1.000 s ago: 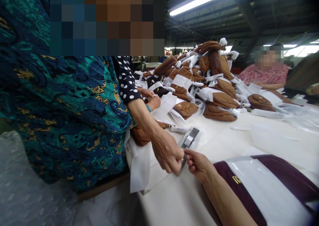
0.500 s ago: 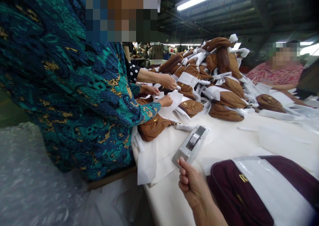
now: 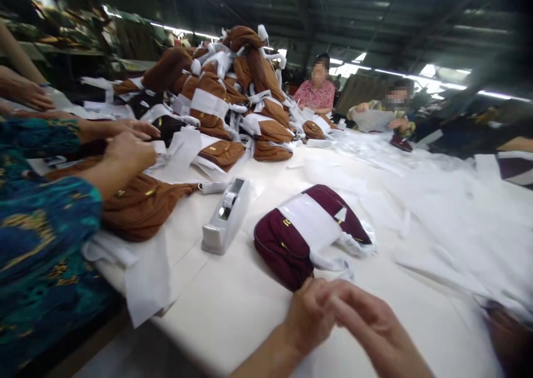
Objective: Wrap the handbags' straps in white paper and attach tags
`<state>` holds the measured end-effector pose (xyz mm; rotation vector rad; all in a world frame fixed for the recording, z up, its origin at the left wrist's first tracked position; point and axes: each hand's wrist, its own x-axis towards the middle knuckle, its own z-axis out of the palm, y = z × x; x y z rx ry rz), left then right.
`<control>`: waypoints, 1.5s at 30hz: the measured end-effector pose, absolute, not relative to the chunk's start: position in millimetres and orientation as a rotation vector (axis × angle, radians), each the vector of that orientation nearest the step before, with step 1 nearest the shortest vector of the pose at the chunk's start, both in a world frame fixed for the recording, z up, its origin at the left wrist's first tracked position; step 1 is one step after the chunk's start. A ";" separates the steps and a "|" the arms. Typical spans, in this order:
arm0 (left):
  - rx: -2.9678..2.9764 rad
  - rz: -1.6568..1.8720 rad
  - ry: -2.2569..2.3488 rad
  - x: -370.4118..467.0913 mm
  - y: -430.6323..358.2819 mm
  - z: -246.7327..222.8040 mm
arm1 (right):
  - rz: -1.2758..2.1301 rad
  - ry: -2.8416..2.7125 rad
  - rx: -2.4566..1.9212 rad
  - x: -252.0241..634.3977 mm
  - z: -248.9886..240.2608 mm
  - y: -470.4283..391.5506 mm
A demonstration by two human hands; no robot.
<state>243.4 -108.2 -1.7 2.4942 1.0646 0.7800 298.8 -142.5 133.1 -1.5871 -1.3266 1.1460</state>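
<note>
The dark purple bag [image 3: 270, 242] is lying flat on the white tabletop [image 3: 225, 306], straight out ahead of the hands and just beyond them. Its long axis is slanting, running from the near left off toward the far right, and a white paper band [image 3: 310, 220] is crossing its middle. The left hand [image 3: 306, 314] is sitting closer, its knuckles right by the bag's near corner; from where I'm standing I can't tell whether they are touching it. The right hand [image 3: 362, 311] is coming in from the other side, a little farther off, its fingers bending over and meeting the left. The left fingers are curling inward, but it's all too blurred to say whether either hand is pinching anything small between the tips. A white-wrapped strap [image 3: 333, 264] is trailing from the bag's right side, just past the right hand. The tape dispenser [image 3: 225, 217] is standing apart to the bag's left, its length pointing away, between the bag and a co-worker's hand [image 3: 131, 153].
</note>
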 end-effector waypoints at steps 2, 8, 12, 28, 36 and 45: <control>2.454 0.926 0.920 240.1 -105.1 -4.3 | 1.088 -1.325 -1.812 352.0 132.7 -155.9; 2.361 1.121 0.772 236.1 -99.6 -5.4 | 1.255 -1.394 -1.827 391.9 106.1 -150.6; 2.379 1.073 0.768 238.4 -100.7 -4.5 | 1.273 -1.379 -1.832 390.5 93.6 -139.1; 2.360 1.074 0.705 239.8 -100.6 -2.7 | 1.135 -1.183 -1.973 396.4 65.8 -128.1; 2.360 0.898 0.785 240.9 -97.1 -3.3 | 1.079 -1.260 -2.053 405.6 58.5 -138.9; 2.363 0.942 0.830 239.6 -94.5 -1.5 | 1.190 -1.203 -1.887 409.3 75.2 -159.1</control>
